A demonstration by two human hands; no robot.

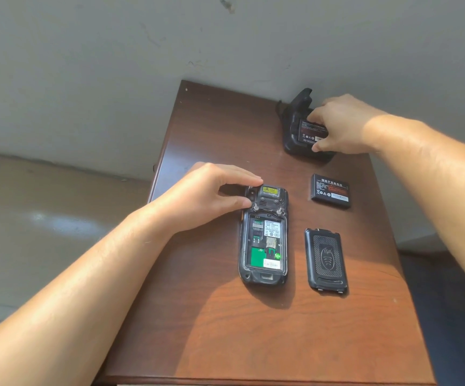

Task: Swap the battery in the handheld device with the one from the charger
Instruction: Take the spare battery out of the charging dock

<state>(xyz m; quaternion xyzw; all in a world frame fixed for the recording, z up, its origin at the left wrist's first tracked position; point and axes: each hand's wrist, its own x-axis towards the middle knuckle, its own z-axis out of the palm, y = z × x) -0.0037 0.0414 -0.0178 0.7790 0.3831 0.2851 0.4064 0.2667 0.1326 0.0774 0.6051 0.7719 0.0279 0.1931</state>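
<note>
Head view: one camera, looking down at a brown wooden surface [253,330].
Handheld device [263,236]: face down at frame centre, bay empty; long axis runs near to far, scanner end toward the top of the frame.
Back cover [325,261]: just right of the device, parallel to it.
Removed battery [330,191]: loose, right of centre, label up, long axis across the frame.
Left hand [211,195]: grip rests on the device's top end, fingers curled round it, steadying.
Right hand [342,125]: grip pinches the charged battery [310,130] seated in the charger [298,129], upper right.
Risk: pulling at a slant could drag or tip the light charger.
Risk: mixing up the two near-identical batteries.
</note>
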